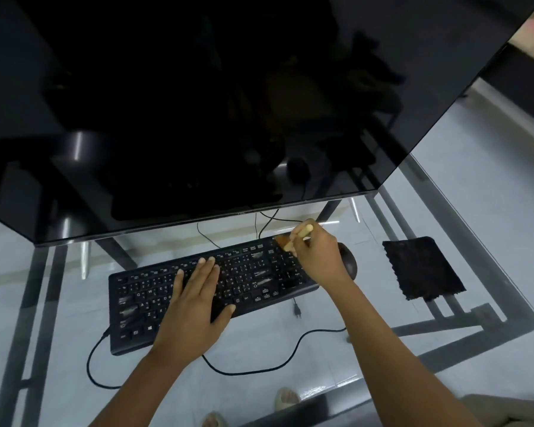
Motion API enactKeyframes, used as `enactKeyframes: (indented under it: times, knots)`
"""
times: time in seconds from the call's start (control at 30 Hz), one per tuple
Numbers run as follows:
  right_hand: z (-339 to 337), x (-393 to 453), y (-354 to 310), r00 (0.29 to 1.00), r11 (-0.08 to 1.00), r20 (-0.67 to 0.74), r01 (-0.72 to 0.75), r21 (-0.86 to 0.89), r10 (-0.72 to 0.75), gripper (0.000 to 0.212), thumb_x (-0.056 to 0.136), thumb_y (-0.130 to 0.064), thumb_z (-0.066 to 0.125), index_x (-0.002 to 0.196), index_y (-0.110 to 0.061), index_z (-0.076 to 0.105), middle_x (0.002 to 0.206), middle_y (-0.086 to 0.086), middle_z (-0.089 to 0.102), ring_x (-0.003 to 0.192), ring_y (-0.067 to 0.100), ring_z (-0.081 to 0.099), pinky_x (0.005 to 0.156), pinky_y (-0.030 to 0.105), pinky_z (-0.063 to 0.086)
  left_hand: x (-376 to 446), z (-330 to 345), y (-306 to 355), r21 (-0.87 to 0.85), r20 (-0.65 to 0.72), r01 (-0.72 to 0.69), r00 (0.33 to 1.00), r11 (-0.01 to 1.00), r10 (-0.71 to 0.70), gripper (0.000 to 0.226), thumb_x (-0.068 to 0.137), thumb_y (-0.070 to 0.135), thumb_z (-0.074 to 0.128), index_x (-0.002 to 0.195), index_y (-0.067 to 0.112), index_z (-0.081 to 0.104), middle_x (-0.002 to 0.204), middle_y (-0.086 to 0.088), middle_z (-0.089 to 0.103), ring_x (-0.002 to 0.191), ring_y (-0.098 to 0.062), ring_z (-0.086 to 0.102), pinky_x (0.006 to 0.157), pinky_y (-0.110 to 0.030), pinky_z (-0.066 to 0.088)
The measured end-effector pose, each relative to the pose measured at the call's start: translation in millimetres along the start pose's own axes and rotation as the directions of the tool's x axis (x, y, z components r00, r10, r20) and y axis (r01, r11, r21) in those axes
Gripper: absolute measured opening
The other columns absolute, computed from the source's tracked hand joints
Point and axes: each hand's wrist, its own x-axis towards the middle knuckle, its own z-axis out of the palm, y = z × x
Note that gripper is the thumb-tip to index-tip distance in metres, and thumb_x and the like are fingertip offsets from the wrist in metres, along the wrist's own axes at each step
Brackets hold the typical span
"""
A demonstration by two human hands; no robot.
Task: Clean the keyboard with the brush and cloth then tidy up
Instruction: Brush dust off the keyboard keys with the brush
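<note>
A black keyboard (142, 297) lies on a glass desk, angled up to the right. My left hand (195, 300) rests flat on its middle keys with fingers straight. My right hand (318, 254) grips a small brush with a pale wooden handle (304, 231). Its bristles (282, 241) touch the keyboard's top right corner. A dark cloth (421, 268) lies flat on the glass to the right, apart from both hands.
A large dark monitor (198, 103) hangs over the back of the glass desk (490, 241). A black mouse (349, 261) sits just right of the keyboard, partly behind my right hand. The keyboard cable (275, 365) loops along the front. Feet show through the glass below.
</note>
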Motion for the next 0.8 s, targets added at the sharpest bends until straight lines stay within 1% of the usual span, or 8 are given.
enactKeyframes:
  times: [0.13, 0.2, 0.27, 0.37, 0.5, 0.6, 0.7, 0.8]
  knots:
    - [2.3, 2.3, -19.0, 0.993, 0.996, -0.111, 0.049, 0.077, -0.04, 0.006, 0.095, -0.009, 0.053, 0.092, -0.012, 0.058, 0.088, 0.002, 0.067, 0.075, 0.012, 0.063, 0.065, 0.02, 0.051, -17.0, -10.4, -18.2, -0.038, -0.091, 0.096, 0.991, 0.995, -0.099, 0.079, 0.088, 0.059, 0.035, 0.147, 0.008, 0.03, 0.157, -0.002, 0.022, 0.147, -0.01, 0.006, 0.119, -0.039, -0.002]
    - [10.8, -0.4, -31.4, 0.997, 0.987, 0.046, 0.054, 0.153, -0.061, 0.006, 0.095, -0.008, 0.053, 0.093, -0.009, 0.058, 0.078, -0.002, 0.071, 0.071, 0.01, 0.069, 0.066, 0.018, 0.055, -26.7, -14.0, -29.3, -0.036, -0.111, 0.147, 0.982, 0.989, -0.15, 0.078, 0.087, 0.058, 0.036, 0.145, 0.006, 0.034, 0.156, -0.004, 0.025, 0.146, -0.012, 0.009, 0.119, -0.042, 0.002]
    - [25.3, -8.8, -43.9, 0.972, 0.988, 0.196, 0.107, 0.107, -0.127, 0.008, 0.096, -0.009, 0.053, 0.092, -0.007, 0.059, 0.076, -0.002, 0.07, 0.072, 0.014, 0.07, 0.066, 0.022, 0.057, -36.8, -15.6, -40.0, -0.029, -0.113, 0.18, 0.977, 0.983, -0.182, 0.077, 0.087, 0.057, 0.037, 0.143, 0.004, 0.037, 0.154, -0.005, 0.028, 0.146, -0.014, 0.013, 0.118, -0.045, 0.007]
    - [38.3, -13.1, -52.1, 0.978, 0.978, 0.076, 0.187, 0.087, -0.194, 0.01, 0.096, -0.009, 0.052, 0.089, -0.01, 0.059, 0.085, 0.0, 0.067, 0.076, 0.012, 0.066, 0.066, 0.021, 0.053, -49.3, -18.3, -51.9, -0.03, -0.125, 0.206, 0.97, 0.978, -0.208, 0.077, 0.088, 0.059, 0.034, 0.142, 0.003, 0.039, 0.153, -0.007, 0.03, 0.145, -0.018, 0.018, 0.117, -0.048, 0.013]
    - [49.6, -18.4, -60.6, 0.957, 0.981, 0.224, 0.166, 0.105, -0.186, 0.008, 0.095, -0.016, 0.057, 0.091, -0.009, 0.059, 0.074, 0.0, 0.069, 0.065, 0.009, 0.068, 0.068, 0.027, 0.059, -66.2, -20.6, -68.5, -0.051, -0.165, 0.272, 0.947, 0.961, -0.276, 0.079, 0.088, 0.059, 0.036, 0.142, 0.001, 0.036, 0.154, -0.009, 0.028, 0.145, -0.021, 0.018, 0.116, -0.052, 0.014]
    - [54.0, -19.2, -67.3, 0.969, 0.972, 0.12, 0.203, 0.122, -0.217, 0.007, 0.095, -0.011, 0.055, 0.089, -0.011, 0.059, 0.074, -0.007, 0.067, 0.068, 0.005, 0.066, 0.067, 0.018, 0.054, -78.2, -18.0, -78.4, -0.098, -0.183, 0.312, 0.928, 0.945, -0.325, 0.084, 0.086, 0.061, 0.038, 0.144, 0.001, 0.033, 0.155, -0.01, 0.026, 0.146, -0.022, 0.016, 0.116, -0.054, 0.014]
    - [60.9, -21.2, -71.2, 0.946, 0.98, 0.259, 0.179, 0.09, -0.196, 0.007, 0.095, -0.015, 0.056, 0.09, -0.011, 0.059, 0.071, -0.005, 0.068, 0.065, 0.009, 0.068, 0.069, 0.03, 0.059, -84.2, -13.2, -84.1, -0.136, -0.175, 0.343, 0.915, 0.93, -0.363, 0.088, 0.084, 0.066, 0.039, 0.146, 0.005, 0.028, 0.156, -0.009, 0.024, 0.147, -0.02, 0.011, 0.117, -0.052, 0.011]
    - [69.3, -23.6, -79.0, 0.957, 0.968, 0.15, 0.241, 0.073, -0.249, 0.007, 0.095, -0.013, 0.055, 0.089, -0.016, 0.057, 0.08, -0.003, 0.067, 0.072, 0.009, 0.065, 0.071, 0.029, 0.056, -91.1, -6.8, -87.9, -0.175, -0.154, 0.37, 0.905, 0.912, -0.397, 0.094, 0.082, 0.07, 0.039, 0.149, 0.006, 0.021, 0.157, -0.008, 0.019, 0.147, -0.016, 0.006, 0.118, -0.048, 0.008]
